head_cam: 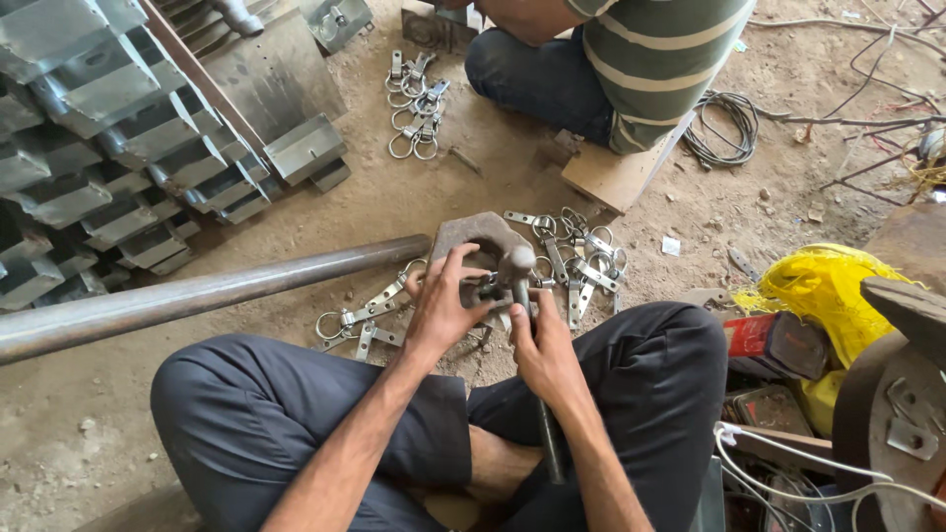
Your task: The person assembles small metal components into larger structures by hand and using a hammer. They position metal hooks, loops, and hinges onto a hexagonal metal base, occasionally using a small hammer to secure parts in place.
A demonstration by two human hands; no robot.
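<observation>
I sit on the dirt floor with my knees apart. My left hand [440,302] presses a small metal clamp piece [481,292] down on a rusty iron block [479,234] between my legs. My right hand [540,345] grips the handle of a hammer [517,268], its head resting just above the piece. Several metal clamps with rings [581,258] lie scattered to the right of the block. More of them [357,320] lie to its left.
A long steel pipe [197,294] crosses the floor at left. Stacked galvanised metal brackets [108,138] fill the upper left. Another person in a striped shirt [650,59] sits opposite on a wooden board [611,175]. A yellow sack [823,286], cables and scrap lie right.
</observation>
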